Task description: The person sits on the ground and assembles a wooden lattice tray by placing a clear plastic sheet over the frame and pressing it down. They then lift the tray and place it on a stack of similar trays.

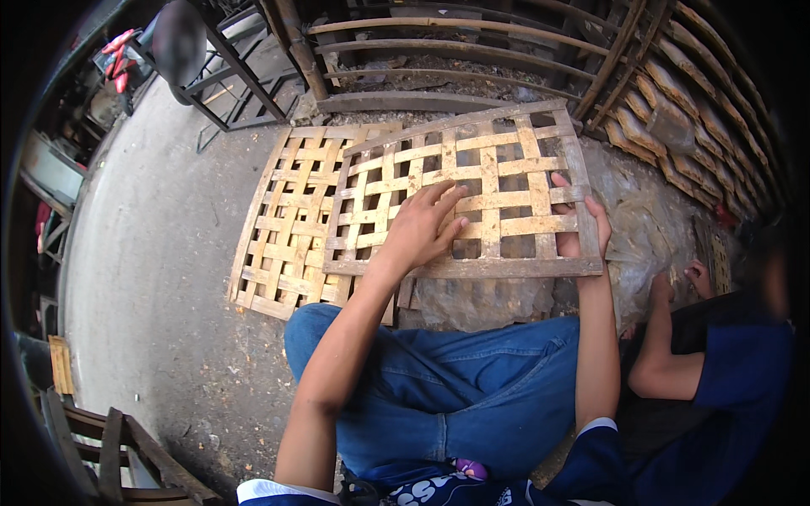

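A framed panel (489, 181) of woven, flat bamboo-like strips is tilted up in front of my lap, its wooden frame greyish and worn. My right hand (596, 226) grips its right edge, with the thumb side outside the frame and some fingers seen through the gaps. Across the middle of the weave rests my left hand (426, 226), fingers stretched out and apart on the strips, holding nothing. Beneath and left of it, a second woven panel (295, 201) lies on the ground, partly covered by the first.
Plastic sheeting (629, 228) spreads on the ground at right, near a co-worker's hand (696, 277). Filled racks (696, 110) rise at far right. A wooden rail structure (456, 46) stands ahead, beside a dark metal frame (228, 67). Wooden slats (114, 455) sit at lower left.
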The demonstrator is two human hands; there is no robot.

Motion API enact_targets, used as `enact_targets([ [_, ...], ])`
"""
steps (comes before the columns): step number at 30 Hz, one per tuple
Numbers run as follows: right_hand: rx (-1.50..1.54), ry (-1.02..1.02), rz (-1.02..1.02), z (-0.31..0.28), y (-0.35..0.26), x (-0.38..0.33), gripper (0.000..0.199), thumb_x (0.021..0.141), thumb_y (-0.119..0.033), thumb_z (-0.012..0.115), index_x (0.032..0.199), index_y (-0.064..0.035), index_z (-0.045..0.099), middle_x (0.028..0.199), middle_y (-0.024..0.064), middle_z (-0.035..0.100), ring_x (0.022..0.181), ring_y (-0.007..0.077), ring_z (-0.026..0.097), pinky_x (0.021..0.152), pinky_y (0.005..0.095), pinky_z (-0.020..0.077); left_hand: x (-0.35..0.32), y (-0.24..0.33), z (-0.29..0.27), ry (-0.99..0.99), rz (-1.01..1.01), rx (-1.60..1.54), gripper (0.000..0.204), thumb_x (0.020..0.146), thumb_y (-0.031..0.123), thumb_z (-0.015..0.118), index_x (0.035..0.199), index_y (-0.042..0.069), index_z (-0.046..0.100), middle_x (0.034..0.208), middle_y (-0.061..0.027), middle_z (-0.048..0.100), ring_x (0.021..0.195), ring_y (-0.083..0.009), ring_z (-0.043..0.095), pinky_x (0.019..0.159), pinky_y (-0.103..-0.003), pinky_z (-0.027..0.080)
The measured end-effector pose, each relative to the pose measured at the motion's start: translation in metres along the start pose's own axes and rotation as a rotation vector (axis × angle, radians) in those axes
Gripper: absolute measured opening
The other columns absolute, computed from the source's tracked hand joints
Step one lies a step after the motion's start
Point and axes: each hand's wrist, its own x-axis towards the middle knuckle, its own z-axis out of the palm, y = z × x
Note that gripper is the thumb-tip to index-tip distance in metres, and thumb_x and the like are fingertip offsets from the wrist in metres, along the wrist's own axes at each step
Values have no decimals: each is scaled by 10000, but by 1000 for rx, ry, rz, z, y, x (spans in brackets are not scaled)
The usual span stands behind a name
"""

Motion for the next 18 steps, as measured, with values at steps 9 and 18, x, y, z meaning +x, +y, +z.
enact_targets([
  [9,-99,-59,2,8,8,-4,671,965,-355,415,1500,44,347,1396,288,510,1282,367,522,1099,483,417,24,11,33,201,25,-97,367,965,286,602,1278,100,651,1242,-121,608,1166,-301,545,967,-435,410],
  [18,-210,-26,7,19,32,-5,641,929,-318,423,1440,70,422,1326,252,572,1179,324,591,1043,438,452,17,-4,14,127,73,-32,261,965,157,583,1189,175,716,1162,-136,607,1070,-317,596,903,-443,474],
])
